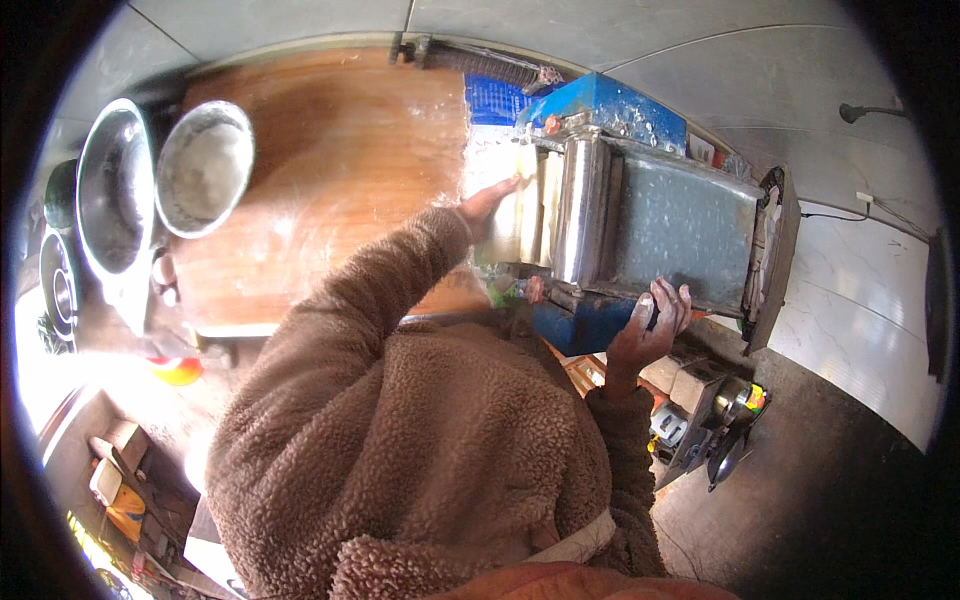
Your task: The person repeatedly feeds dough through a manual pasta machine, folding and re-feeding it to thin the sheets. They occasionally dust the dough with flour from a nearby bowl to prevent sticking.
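Observation:
A blue-framed dough sheeter [570, 326] with shiny steel rollers [581, 210] stands at the right end of a wooden table. At its left side, my left hand [487, 208] holds a pale dough sheet [504, 232], thumb along the sheet; the other fingers are mostly hidden and the area is overexposed. My right hand [651, 330] is raised at the near edge of the machine's sloping metal feed tray [682, 225]. Flour whitens its spread fingers, and nothing shows in them. Whether it touches the tray edge is hard to tell.
The wooden table top [345, 150] is dusted with flour. At its left are a metal bowl of flour [206, 169] and a larger basin [115, 187]. A blue printed bag [495, 99] lies behind the machine. Pans [727, 450] rest low at right.

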{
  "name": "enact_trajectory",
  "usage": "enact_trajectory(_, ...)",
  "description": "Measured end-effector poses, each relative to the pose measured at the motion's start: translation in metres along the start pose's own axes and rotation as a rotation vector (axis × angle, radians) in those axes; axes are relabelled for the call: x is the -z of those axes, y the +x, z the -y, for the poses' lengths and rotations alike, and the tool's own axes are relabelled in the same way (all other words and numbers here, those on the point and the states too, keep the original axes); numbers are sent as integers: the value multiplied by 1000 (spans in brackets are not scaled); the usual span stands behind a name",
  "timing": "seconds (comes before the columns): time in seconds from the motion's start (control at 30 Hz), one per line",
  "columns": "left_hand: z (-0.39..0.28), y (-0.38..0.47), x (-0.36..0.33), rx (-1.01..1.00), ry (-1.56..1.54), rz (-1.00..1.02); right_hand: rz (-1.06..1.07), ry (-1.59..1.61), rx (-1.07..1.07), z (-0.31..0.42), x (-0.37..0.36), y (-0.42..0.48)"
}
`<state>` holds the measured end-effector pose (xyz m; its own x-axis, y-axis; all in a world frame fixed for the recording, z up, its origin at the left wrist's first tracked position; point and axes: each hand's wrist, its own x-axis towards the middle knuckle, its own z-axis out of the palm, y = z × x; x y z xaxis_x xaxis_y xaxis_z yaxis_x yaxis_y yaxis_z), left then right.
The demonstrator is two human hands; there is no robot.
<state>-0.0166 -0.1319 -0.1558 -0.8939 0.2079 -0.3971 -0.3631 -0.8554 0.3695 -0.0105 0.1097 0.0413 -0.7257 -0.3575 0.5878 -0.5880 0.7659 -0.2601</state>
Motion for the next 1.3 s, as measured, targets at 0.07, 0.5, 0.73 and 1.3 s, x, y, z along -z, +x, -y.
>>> enact_trajectory(0.07,28,17,29,-27,-177,-106,8,25,1,1,0,2)
enact_trajectory(0.5,27,14,14,37,-374,-38,59,-20,7,-1,2,0)
enact_trajectory(0.73,35,30,14,-53,-473,-119,81,-26,-20,3,3,1)
enact_trajectory(1.3,31,-6,37,-252,-398,-39,56,18,58,-6,4,3)
